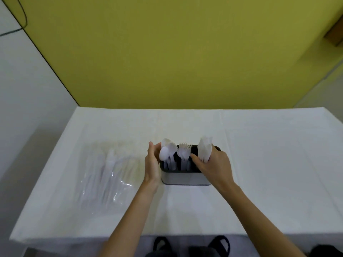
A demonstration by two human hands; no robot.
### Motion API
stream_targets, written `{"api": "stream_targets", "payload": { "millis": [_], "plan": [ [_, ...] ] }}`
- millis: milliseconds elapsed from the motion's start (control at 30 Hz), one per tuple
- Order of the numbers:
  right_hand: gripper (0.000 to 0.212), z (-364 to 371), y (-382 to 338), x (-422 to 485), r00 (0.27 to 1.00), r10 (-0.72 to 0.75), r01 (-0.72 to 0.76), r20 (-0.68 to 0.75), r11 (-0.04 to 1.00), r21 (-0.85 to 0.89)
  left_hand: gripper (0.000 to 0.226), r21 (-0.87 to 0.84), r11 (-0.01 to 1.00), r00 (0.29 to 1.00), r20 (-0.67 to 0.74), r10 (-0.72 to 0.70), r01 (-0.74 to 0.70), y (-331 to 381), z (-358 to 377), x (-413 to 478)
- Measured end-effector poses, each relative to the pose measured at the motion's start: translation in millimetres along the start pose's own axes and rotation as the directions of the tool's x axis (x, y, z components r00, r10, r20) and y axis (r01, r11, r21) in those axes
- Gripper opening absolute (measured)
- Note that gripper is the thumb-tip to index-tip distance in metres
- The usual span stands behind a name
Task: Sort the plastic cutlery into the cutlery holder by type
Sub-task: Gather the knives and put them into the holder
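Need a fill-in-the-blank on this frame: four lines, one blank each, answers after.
1. The spoons stand in the ___ compartment of the holder.
2. The forks stand in the ___ compartment.
3. The right hand grips a bundle of white cutlery at the holder's ___ end.
4. The clear plastic bag lies on the table, to the ___ of the holder.

Missing words: left; middle; right; left.

Left grip [152,165], right grip [213,165]: forearms [130,210] bare behind each. Below the grips, black broad-strapped sandals [161,243], one per foot. Dark clothing [202,254] between, blurred.
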State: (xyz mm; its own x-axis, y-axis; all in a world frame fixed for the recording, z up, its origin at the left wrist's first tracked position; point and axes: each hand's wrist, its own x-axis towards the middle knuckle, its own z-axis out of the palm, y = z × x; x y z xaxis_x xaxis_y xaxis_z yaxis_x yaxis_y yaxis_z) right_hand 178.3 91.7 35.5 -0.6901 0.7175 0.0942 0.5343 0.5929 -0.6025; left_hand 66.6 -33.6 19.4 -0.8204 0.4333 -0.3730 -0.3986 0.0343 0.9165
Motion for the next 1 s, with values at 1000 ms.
{"api": "stream_targets", "payload": {
  "millis": [1000],
  "plan": [
    [0.044,-24.4,0.2,17.9,0.956,-0.243,0.204,0.163,0.953,0.226,0.058,0.009,1.0,0.998,0.066,-0.009,0.008,-10.2,-4.2,-1.9]
  ]
}}
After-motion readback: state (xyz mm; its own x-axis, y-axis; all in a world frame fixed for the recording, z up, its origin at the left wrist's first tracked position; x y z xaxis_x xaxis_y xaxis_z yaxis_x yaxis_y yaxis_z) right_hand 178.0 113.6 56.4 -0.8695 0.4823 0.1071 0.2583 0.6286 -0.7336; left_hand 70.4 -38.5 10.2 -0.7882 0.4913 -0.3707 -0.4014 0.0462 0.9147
